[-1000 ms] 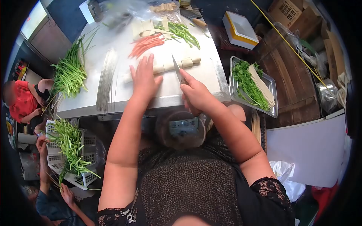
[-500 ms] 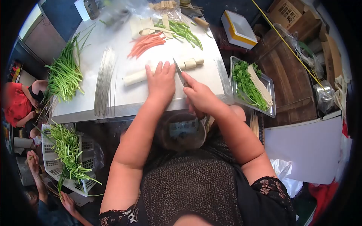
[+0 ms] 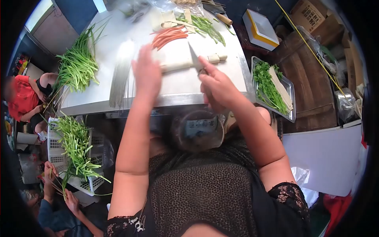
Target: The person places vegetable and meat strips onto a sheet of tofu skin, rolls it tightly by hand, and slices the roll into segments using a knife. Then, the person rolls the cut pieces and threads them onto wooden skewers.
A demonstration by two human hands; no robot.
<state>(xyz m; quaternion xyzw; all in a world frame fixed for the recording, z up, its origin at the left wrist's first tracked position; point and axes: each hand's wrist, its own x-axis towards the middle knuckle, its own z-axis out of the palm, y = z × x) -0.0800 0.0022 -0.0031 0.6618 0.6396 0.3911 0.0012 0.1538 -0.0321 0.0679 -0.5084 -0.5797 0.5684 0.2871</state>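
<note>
My right hand (image 3: 215, 81) is wrapped round the handle of a knife (image 3: 194, 55), its blade pointing away from me and lying across a pale roll (image 3: 177, 65). Short cut pieces (image 3: 218, 58) lie at the roll's right end. My left hand (image 3: 148, 73), blurred, is at the roll's left end with its fingers up; whether it touches the roll I cannot tell. Behind the roll are orange-red strips (image 3: 169, 36), pale flat sheets (image 3: 167, 19) and green pepper strips (image 3: 205, 27). Thin skewers (image 3: 121, 75) lie left of my left hand.
Long green stalks (image 3: 79, 65) lie at the table's left edge. A metal tray (image 3: 292, 112) holds leafy greens at the right. Below left is a white basket (image 3: 55, 148) of cut greens, near another person's hands (image 3: 71, 201). A white-and-yellow box (image 3: 260, 29) stands back right.
My left hand has lifted from beside the blade and moved left along the roll. The knife stays in my right hand at the roll. The whole view has shifted slightly.
</note>
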